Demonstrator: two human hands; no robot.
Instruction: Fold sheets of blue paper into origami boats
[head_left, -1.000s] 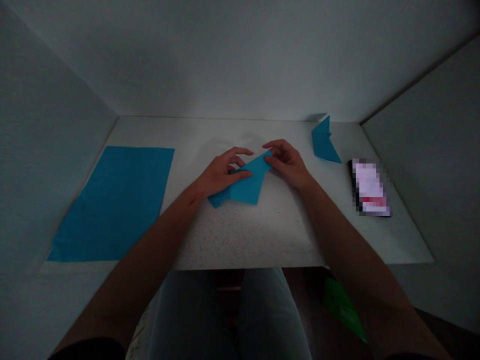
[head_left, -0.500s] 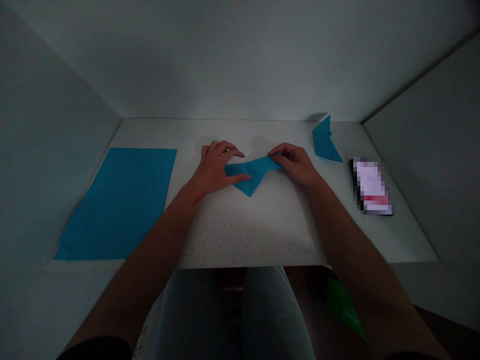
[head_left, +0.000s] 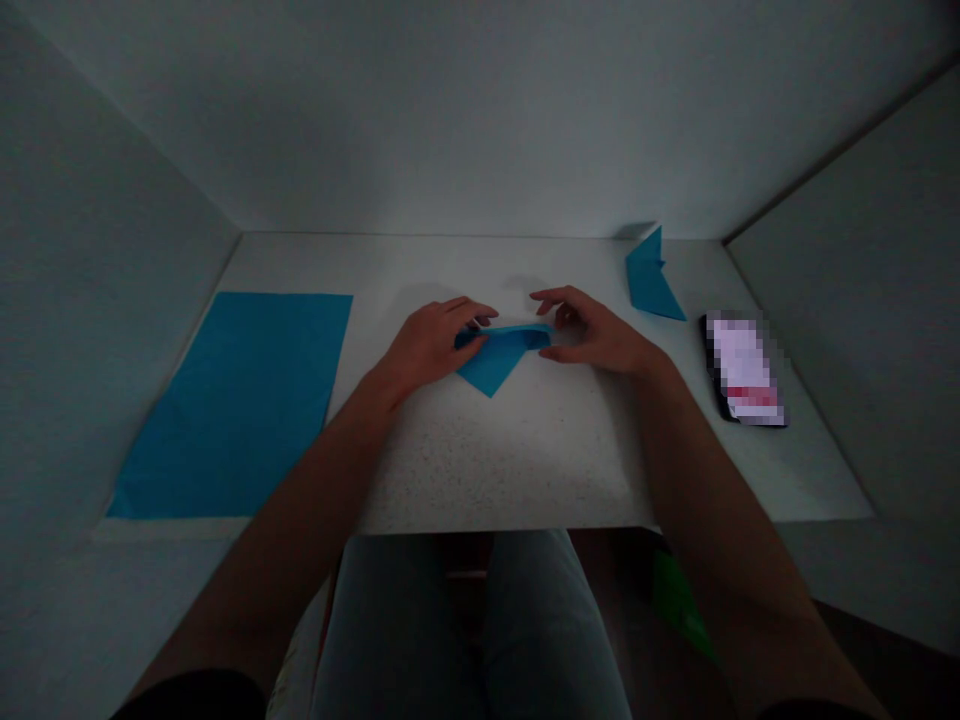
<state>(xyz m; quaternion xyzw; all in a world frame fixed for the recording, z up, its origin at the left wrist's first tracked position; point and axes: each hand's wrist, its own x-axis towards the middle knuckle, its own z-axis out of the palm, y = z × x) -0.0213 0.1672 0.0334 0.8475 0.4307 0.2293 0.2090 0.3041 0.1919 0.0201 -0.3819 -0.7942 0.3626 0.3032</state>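
R hand (head_left: 589, 330) has come off its pinch since the last frame; the folded blue paper's (head_left: 493, 370) R end now sits further in, its top edge curled up like a lip. Means, I'd judge, the fold's only part-set & L hand (head_left: 439, 345) alone is steadying it.

Biggest to smallest: white bench (head_left: 487, 475), worn/speckled at the near edge. Big blue sheet (head_left: 236, 400) flat at L, well apart from the fold work. Folded paper mid-bench btwn both hands, one corner pointing at the wearer. L grip: narrow, thumb over paper's L end, fingers behind. R grip: wide, thumb & fingers parted around the R end; contact unclear, can't tell. Pixelated phone-like device (head_left: 746, 370) at R. Smaller folded blue piece (head_left: 652, 280) nr the back, R side, just beyond the device.
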